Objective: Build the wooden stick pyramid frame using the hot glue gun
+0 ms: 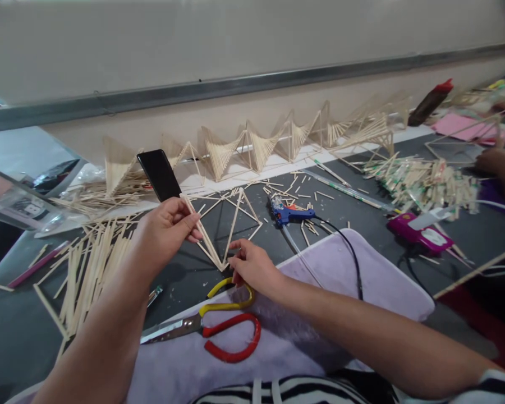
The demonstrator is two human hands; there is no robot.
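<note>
A frame of thin wooden sticks (234, 227), joined into triangles, stands on the dark table in front of me. My left hand (171, 223) is closed, thumb and fingers pinching the upper end of the sticks on the frame's left side. At the frame's lower corner, my right hand (250, 262) has its fingers bent round the sticks; the exact contact is partly hidden. Just under that hand lie scissors (193, 322) with one yellow and one red handle, resting on a pale purple cloth pad (320, 269). Behind my left hand a black phone (159, 174) leans upright.
A blue glue gun (292, 213) with a cord lies right of the frame among stick scraps. Finished twisted stick structures (256, 147) line the wall. Loose sticks (90, 269) lie left. A magenta glue gun (421, 231), a stick pile (429, 179) and another person's hand (499, 165) are at right.
</note>
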